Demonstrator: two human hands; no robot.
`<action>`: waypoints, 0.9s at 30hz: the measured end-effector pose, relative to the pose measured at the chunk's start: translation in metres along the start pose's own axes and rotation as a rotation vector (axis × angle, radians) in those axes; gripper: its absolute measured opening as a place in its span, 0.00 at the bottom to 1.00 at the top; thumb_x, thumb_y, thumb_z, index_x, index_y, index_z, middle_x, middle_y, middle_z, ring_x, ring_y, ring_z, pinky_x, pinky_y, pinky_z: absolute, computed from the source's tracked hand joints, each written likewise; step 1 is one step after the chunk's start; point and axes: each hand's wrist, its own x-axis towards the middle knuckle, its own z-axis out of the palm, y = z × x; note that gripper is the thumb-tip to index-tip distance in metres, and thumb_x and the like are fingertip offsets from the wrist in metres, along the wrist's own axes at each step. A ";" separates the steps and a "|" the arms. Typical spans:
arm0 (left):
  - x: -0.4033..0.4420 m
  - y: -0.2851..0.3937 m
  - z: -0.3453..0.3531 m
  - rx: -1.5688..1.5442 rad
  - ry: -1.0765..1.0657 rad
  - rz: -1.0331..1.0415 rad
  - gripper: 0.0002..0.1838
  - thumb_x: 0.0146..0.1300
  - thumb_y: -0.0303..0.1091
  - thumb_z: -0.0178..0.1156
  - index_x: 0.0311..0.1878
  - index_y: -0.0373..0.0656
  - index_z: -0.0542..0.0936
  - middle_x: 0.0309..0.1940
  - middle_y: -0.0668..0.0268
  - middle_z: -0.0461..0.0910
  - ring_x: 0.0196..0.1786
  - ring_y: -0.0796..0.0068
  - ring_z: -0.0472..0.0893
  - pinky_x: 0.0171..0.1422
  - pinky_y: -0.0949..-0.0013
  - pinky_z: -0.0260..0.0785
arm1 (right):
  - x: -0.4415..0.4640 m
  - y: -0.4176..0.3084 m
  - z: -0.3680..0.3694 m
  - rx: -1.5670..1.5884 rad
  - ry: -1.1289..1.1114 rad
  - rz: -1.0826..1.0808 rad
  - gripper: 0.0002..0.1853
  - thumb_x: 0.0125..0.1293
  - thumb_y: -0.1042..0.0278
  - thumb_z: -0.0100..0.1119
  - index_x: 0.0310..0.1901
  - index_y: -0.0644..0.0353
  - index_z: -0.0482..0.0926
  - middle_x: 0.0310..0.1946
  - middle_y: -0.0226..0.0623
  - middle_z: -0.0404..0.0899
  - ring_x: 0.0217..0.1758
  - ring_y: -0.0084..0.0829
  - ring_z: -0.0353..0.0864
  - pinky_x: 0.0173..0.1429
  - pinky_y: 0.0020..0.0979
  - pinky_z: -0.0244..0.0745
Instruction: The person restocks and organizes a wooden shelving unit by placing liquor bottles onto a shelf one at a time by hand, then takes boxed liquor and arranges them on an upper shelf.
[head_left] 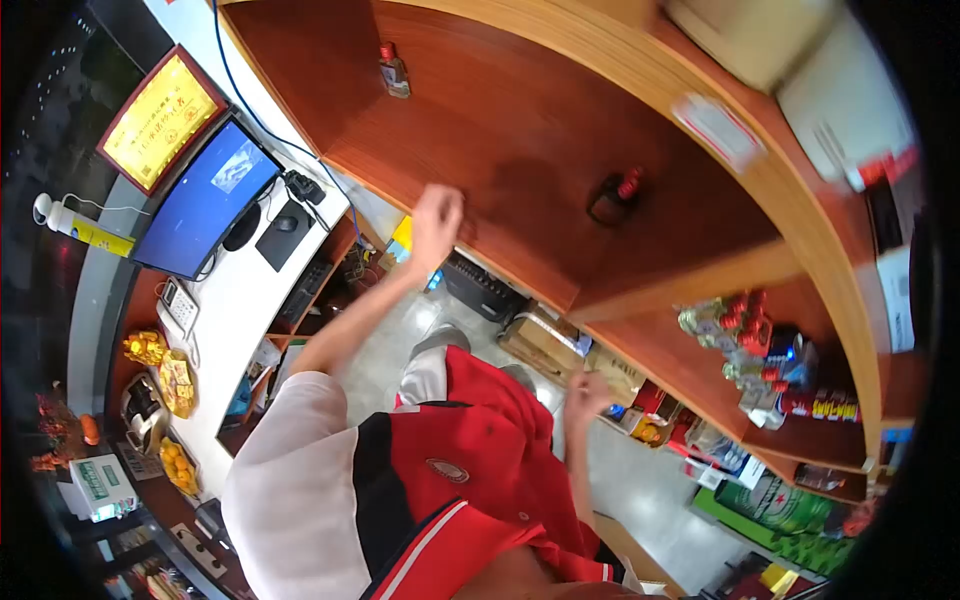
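Note:
My left hand point(437, 222) is over the near edge of a wooden shelf point(470, 120), slightly blurred. Its fingers are curled in, and whatever they may hold is hidden. Lower and to the right, my right hand point(585, 395) hangs in front of the shelf unit, smeared by motion, so its fingers cannot be read. On the shelf board stands a small clear bottle with a red cap point(395, 72), toward the back left. A second, dark bottle with a red top point(618, 195) is farther right on the same board. Neither hand touches a bottle.
At left, a white desk point(290, 265) carries a monitor point(208, 200), a mouse point(287, 223) and a telephone point(179, 306). Several red-capped bottles point(735, 325) fill the compartment at right. Cardboard boxes point(545, 345) stand on the floor below the shelf. A green beer carton point(775, 505) lies lower right.

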 end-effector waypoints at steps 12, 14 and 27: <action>0.275 -0.175 -0.045 0.282 0.204 0.015 0.37 0.66 0.33 0.67 0.75 0.36 0.64 0.65 0.44 0.74 0.69 0.40 0.73 0.72 0.49 0.71 | 0.224 -0.208 0.326 0.413 -0.489 0.143 0.12 0.74 0.62 0.66 0.45 0.64 0.84 0.37 0.45 0.90 0.41 0.39 0.90 0.49 0.40 0.82; 0.279 -0.178 -0.046 0.274 0.128 -0.019 0.41 0.68 0.35 0.67 0.79 0.35 0.59 0.66 0.44 0.74 0.70 0.41 0.73 0.73 0.49 0.71 | 0.252 -0.211 0.382 0.479 -0.501 0.070 0.11 0.73 0.66 0.67 0.49 0.63 0.84 0.41 0.44 0.90 0.43 0.38 0.89 0.50 0.40 0.83; 0.284 -0.186 -0.050 0.356 0.057 -0.051 0.44 0.61 0.28 0.70 0.79 0.37 0.62 0.57 0.53 0.78 0.61 0.48 0.77 0.64 0.52 0.76 | 0.331 -0.249 0.551 0.430 -0.409 0.046 0.25 0.66 0.69 0.72 0.62 0.64 0.76 0.56 0.45 0.86 0.48 0.36 0.88 0.53 0.38 0.82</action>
